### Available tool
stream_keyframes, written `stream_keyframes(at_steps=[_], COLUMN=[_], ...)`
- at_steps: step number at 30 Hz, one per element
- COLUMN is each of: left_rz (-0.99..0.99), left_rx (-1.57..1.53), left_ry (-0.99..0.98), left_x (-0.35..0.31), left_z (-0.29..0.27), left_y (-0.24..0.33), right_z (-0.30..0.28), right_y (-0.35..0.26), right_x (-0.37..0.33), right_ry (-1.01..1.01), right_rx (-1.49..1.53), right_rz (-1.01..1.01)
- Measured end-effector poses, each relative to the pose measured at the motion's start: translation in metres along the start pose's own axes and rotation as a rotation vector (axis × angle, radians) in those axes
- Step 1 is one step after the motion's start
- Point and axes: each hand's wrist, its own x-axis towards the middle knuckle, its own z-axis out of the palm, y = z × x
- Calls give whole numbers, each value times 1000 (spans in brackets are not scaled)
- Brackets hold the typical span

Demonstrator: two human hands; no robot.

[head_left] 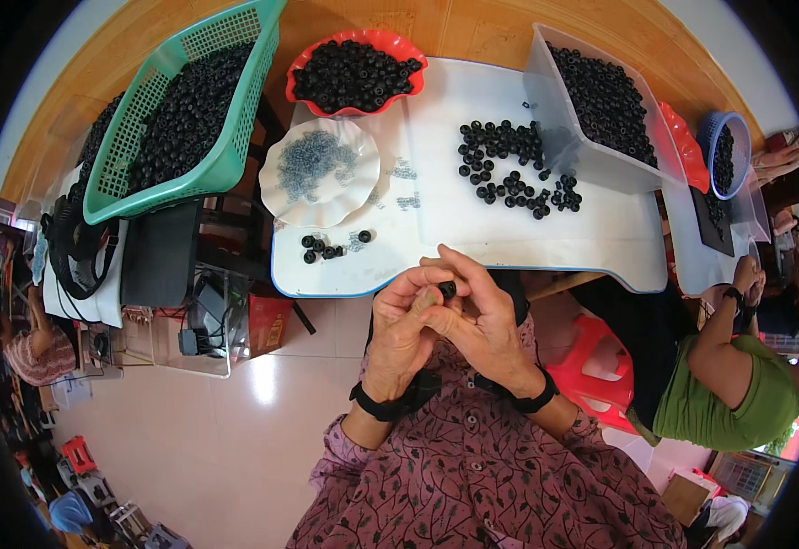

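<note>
Close together in front of my chest, just off the table's near edge, my left hand (pixel 401 329) and my right hand (pixel 483 334) pinch one small black round part (pixel 448 289) between fingers and thumbs. Fingers hide most of it. Beyond my left hand, a few loose black round parts (pixel 329 252) lie on the white table (pixel 436 233) among small clear pieces. A white scalloped plate (pixel 276 197) carries a heap of small translucent pieces (pixel 312 163). Farther right on the tabletop, many black round parts (pixel 514 188) are spread in a loose group.
Black parts fill a red scalloped bowl (pixel 363 38), a green basket (pixel 225 156) at left and a clear bin (pixel 591 160) at right. A blue basket (pixel 724 188) stands farther right. A co-worker in a green top (pixel 738 393) sits there, near a red stool (pixel 591 366).
</note>
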Motion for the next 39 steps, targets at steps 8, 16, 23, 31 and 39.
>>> stream_keyframes(at_steps=[8, 16, 23, 31, 39], left_rz=[-7, 42, 18, -43, -30], left_rx=[53, 161, 9, -38, 74], left_ry=[104, 52, -13, 31, 106], left_x=[-4, -3, 2, 1, 4], left_z=[16, 17, 14, 15, 6], left_y=[0, -6, -5, -2, -13], right_z=[-4, -3, -5, -23, -31], right_y=[-3, -1, -14, -14, -13], right_x=[-3, -3, -4, -3, 2], right_ry=[4, 54, 77, 125, 41], right_rx=[-2, 182, 219, -195, -213], right_rz=[-25, 67, 103, -262, -260])
